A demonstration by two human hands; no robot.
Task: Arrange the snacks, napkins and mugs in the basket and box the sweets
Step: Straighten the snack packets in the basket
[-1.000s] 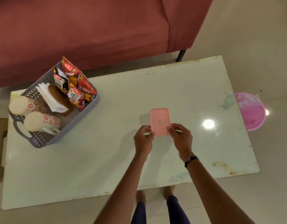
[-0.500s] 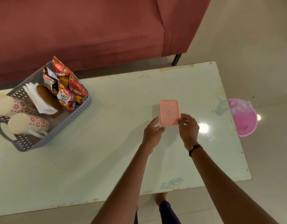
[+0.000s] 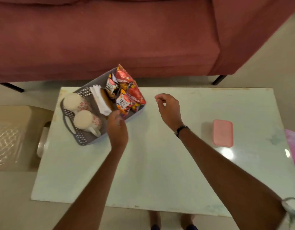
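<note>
The bench point(image 3: 160, 163) has a smooth, glossy pale top that mirrors a lamp glare to the right of the right grip point(image 3: 168, 107); its edges look worn and stained. Beside that glare, the pink box point(image 3: 223, 133) looks like matt, smooth plastic. Under the left grip point(image 3: 117, 128), the grey basket point(image 3: 83, 138) is plastic with a perforated lattice wall. Inside it, the snack packets point(image 3: 126, 95) are shiny printed foil, crinkled; the napkins point(image 3: 100, 100) are matt white paper; the mugs point(image 3: 80, 112) look like glazed ceramic. Beyond both, the sofa point(image 3: 110, 39) is matt woven cloth.
</note>
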